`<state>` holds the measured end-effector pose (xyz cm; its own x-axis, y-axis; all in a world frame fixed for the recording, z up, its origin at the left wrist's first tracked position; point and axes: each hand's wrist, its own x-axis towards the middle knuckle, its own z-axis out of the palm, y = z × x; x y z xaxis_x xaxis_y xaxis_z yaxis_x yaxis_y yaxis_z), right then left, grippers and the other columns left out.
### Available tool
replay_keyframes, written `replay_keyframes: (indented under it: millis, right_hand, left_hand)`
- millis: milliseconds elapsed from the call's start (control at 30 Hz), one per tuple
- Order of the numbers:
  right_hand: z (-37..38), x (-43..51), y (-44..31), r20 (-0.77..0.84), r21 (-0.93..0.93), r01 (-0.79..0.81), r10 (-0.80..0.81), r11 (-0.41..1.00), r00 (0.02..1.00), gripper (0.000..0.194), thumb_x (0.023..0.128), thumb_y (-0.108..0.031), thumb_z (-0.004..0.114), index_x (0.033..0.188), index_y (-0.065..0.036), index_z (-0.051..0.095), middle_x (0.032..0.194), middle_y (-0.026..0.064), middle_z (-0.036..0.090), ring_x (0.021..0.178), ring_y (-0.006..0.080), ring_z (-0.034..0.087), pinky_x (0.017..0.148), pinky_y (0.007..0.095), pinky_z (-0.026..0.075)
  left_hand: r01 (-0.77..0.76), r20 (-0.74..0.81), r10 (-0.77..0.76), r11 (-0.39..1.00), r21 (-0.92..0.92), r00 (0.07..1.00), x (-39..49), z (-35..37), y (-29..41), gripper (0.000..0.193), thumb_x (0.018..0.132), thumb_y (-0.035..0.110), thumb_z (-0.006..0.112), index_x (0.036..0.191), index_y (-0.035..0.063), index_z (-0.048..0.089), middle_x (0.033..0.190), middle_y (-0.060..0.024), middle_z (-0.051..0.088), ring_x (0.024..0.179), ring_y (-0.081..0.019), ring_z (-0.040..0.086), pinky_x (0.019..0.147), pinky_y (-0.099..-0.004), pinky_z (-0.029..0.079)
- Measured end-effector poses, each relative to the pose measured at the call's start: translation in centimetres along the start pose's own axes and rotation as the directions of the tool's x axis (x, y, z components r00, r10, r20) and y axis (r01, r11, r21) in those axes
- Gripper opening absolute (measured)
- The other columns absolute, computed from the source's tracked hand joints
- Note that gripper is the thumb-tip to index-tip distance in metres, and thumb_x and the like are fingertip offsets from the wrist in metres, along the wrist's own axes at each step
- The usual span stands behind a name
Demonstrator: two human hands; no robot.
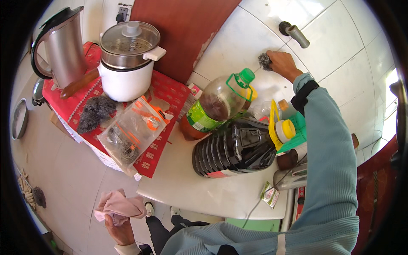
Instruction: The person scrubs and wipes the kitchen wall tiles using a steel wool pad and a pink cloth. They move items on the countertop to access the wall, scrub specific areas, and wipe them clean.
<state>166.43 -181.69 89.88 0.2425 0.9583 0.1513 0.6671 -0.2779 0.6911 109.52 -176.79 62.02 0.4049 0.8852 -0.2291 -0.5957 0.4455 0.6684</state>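
Observation:
With my right hand (283, 64) I press a grey steel wool scourer (265, 61) against the white tiled wall (236, 41), below and left of a capped pipe stub (298, 35). My left hand (120, 231) grips a crumpled pink cloth (119, 204) low at the left, in front of the counter's edge. Between my arms stand a large bottle of dark liquid (236, 148) with a yellow cap and a green-capped bottle (216, 105) partly filled with reddish-brown liquid.
On a red patterned cloth (178, 92) stand a white electric pot (127, 79) with a steamer and a metal kettle (65, 47). Dark steel wool (97, 113) and a plastic packet (134, 134) of scourers lie there too. A small sachet (269, 194) and a cable (255, 207) are near the counter's front.

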Motion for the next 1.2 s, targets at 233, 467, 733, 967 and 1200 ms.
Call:
replay_keyframes:
  millis: [233,467,733,967,1200]
  right_hand:
    - [-1.2,-8.1,3.4,0.1,-0.386,-0.131,0.183,0.913,0.978,0.009,0.076,-0.015,0.05,0.077,-0.01,0.058,0.077,0.009,0.062,0.071,0.0272,0.062,0.059,0.0394,0.048]
    - [-15.5,-17.7,-1.4,-0.124,0.513,-0.322,0.44,0.796,0.889,0.023,0.079,-0.023,0.061,0.087,-0.003,0.051,0.065,0.0038,0.054,0.059,0.0091,0.052,0.054,0.0253,0.042]
    - [-20.6,-29.5,-19.5,0.37,0.909,-0.404,0.249,0.1,0.895,0.036,0.069,-0.017,0.067,0.099,-0.004,0.053,0.086,0.0087,0.061,0.083,0.0149,0.057,0.076,0.0289,0.045]
    - [-17.7,-30.5,-31.7,0.093,0.949,-0.25,0.589,0.191,0.803,0.038,0.063,-0.024,0.066,0.092,-0.003,0.055,0.103,0.0117,0.052,0.099,0.0288,0.046,0.088,0.0396,0.034]
    - [-15.1,-35.9,-30.0,0.157,0.982,-0.184,0.376,0.038,0.913,0.066,0.061,-0.022,0.066,0.121,-0.011,0.041,0.12,0.0172,0.043,0.115,0.0344,0.035,0.098,0.0425,0.026]
  left_hand:
    - [0.091,0.158,-0.087,0.996,-0.015,0.984,-0.7,1.3,-0.5,0.073,0.074,0.046,0.06,0.129,0.0079,0.03,0.124,-0.0133,0.041,0.114,-0.0269,0.043,0.092,-0.0417,0.038]
    - [0.338,0.483,-0.442,0.895,0.291,0.756,-0.5,4.4,0.4,0.082,0.068,0.031,0.071,0.132,0.0059,0.026,0.131,-0.0102,0.036,0.12,-0.0262,0.037,0.096,-0.0402,0.034]
    - [0.41,0.663,-0.697,0.708,0.575,0.273,-3.2,13.1,-1.6,0.047,0.083,0.013,0.055,0.125,0.0033,0.036,0.122,-0.0083,0.043,0.111,-0.0196,0.046,0.091,-0.0324,0.039]
    - [0.864,0.599,-0.798,0.345,0.367,0.065,-7.0,15.8,-5.4,0.044,0.086,0.029,0.049,0.123,0.0075,0.038,0.117,-0.008,0.049,0.105,-0.0212,0.052,0.086,-0.036,0.045]
    - [0.602,0.515,-0.841,0.5,0.622,0.166,-8.4,15.3,-5.9,0.058,0.069,0.021,0.059,0.121,0.0046,0.04,0.108,-0.0162,0.053,0.092,-0.0258,0.057,0.071,-0.0373,0.052]
